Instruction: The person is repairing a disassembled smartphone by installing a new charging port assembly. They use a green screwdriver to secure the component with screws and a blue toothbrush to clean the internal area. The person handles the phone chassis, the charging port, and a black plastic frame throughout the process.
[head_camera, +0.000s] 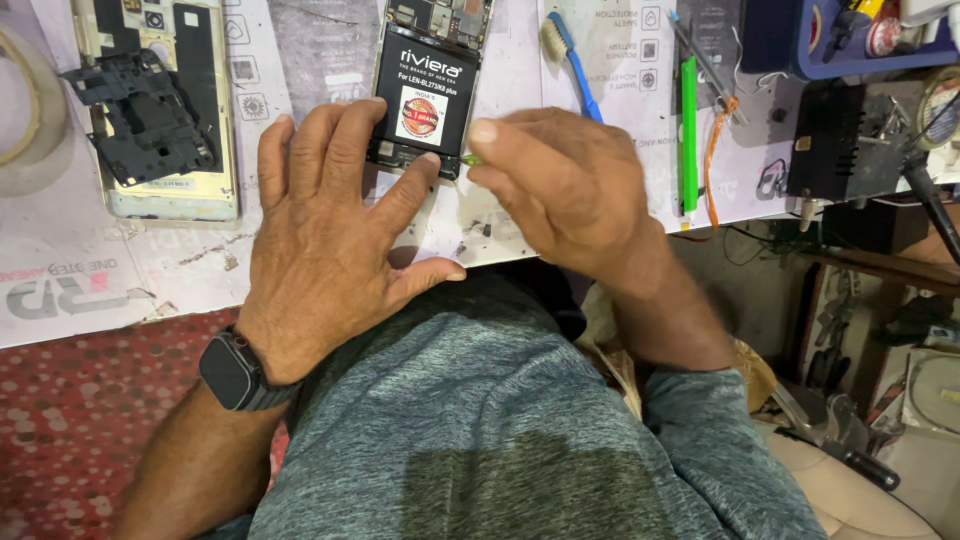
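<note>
An opened phone (430, 60) with a black battery lies on the white mat (560, 120) at the table's front edge. My left hand (325, 235) presses flat on the phone's lower end, fingers spread over its bottom edge. My right hand (565, 190) pinches a thin green-tipped tool (470, 159), its tip touching the phone's lower right corner. A black smartwatch (232, 372) sits on my left wrist.
A second opened phone with a loose black frame (150, 110) lies at the left. A blue toothbrush (572, 60), a green pen-shaped tool (688, 130), tweezers (705, 60) and an orange wire (712, 160) lie right of the phone. A black box (850, 140) stands at the far right.
</note>
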